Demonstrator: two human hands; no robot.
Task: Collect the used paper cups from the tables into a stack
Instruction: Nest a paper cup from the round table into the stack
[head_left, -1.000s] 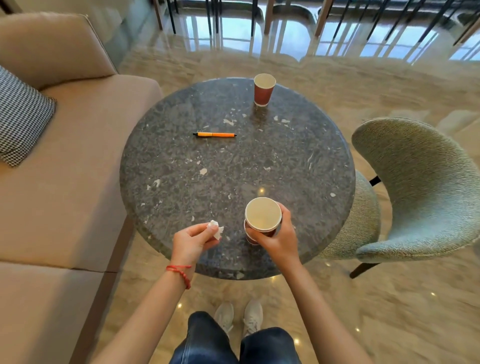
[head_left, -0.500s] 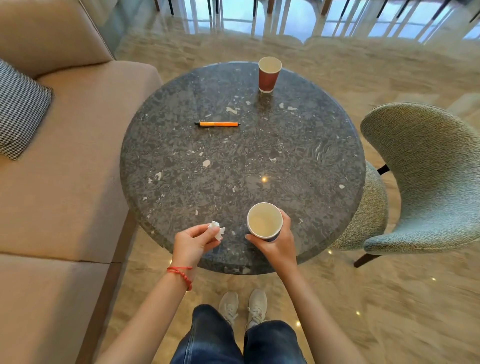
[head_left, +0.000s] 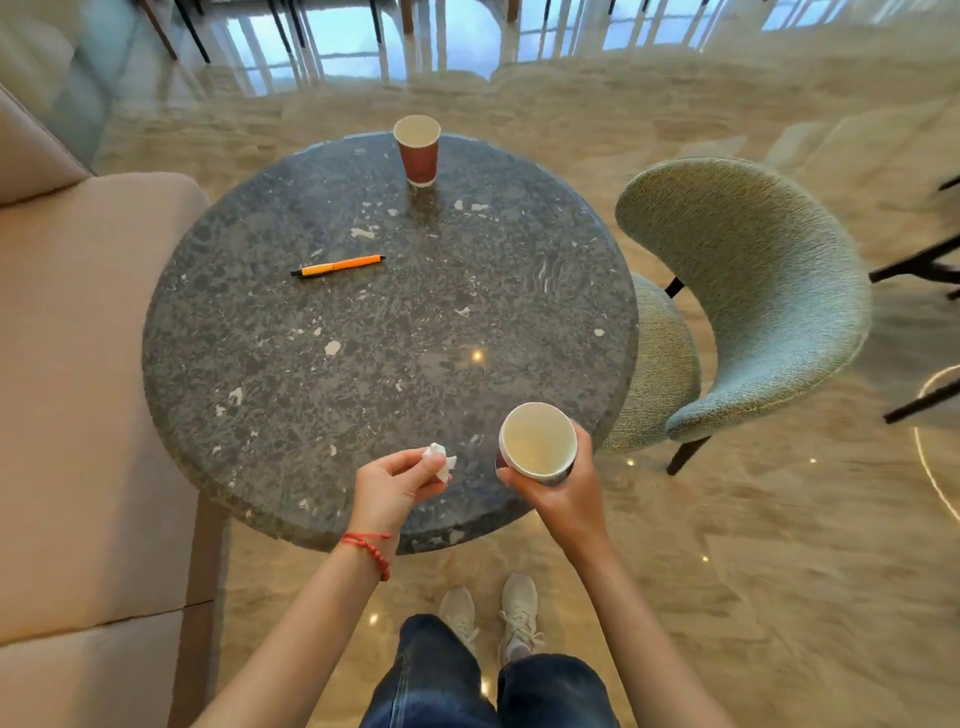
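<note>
A long tan sofa sits left of a round dark table. A green chair stands on the right. The right hand holds a paper cup up over the near table edge. Another cup stands upright at the far edge. An orange pen lies between them. The left hand pinches a small white tissue.

One paper cup with a pale, empty-looking inside is held mouth-up, slightly tilted, off the near right edge of the desk; a second red-brown paper cup stands upright at the far edge, well apart
</note>
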